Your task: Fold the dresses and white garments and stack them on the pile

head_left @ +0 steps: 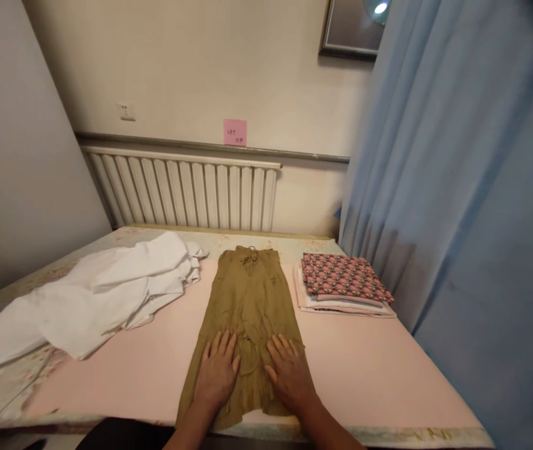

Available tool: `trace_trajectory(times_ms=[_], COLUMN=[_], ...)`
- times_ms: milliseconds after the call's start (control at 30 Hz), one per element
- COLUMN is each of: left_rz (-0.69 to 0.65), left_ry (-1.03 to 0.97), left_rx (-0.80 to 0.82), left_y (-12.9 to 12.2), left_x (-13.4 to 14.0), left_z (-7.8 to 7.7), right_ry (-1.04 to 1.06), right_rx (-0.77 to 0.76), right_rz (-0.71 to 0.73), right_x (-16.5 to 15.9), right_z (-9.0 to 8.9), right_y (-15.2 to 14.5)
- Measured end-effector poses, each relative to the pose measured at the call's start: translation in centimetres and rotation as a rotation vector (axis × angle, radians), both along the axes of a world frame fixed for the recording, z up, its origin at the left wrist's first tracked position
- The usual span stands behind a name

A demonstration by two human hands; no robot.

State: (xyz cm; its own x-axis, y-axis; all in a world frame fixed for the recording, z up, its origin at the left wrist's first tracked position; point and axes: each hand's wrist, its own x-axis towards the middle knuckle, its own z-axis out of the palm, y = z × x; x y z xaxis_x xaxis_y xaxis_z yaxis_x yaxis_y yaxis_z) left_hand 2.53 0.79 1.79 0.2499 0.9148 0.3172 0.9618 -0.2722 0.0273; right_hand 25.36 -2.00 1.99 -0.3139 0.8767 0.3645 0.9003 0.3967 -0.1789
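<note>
A pair of olive-brown trousers [248,294] lies spread on a pink cloth [365,356], its drawstring waist at the far end and its leg ends near the front edge. Flat on the left leg rests my left hand [218,372], fingers stretched out. My right hand [289,375] presses on the right leg in the same way, fingers extended and slightly apart. Neither hand grips the fabric. Some creases and a small fold show between the two hands.
Crumpled white cloth [121,287] covers the left side of the bed. Folded fabrics [346,278], topped by a red patterned one, are stacked at right. A blue curtain [435,156] hangs along the right edge. Behind stands a white radiator [182,187]; a cord [10,403] crosses the near left corner.
</note>
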Motion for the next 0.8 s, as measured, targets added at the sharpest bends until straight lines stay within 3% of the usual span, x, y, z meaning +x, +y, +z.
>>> trace_trajectory(times_ms=[367, 800], left_rz=[0.002, -0.005], left_ry=[-0.007, -0.008], left_rx=[-0.013, 0.012], left_y=[-0.2, 0.2], left_x=[0.1, -0.1], left_z=[0.4, -0.7], right_ry=[-0.022, -0.004], right_rx=[0.015, -0.021], right_rz=[0.001, 0.009], right_x=[0.1, 0.1], right_z=[0.1, 0.1], right_y=[0.0, 0.0])
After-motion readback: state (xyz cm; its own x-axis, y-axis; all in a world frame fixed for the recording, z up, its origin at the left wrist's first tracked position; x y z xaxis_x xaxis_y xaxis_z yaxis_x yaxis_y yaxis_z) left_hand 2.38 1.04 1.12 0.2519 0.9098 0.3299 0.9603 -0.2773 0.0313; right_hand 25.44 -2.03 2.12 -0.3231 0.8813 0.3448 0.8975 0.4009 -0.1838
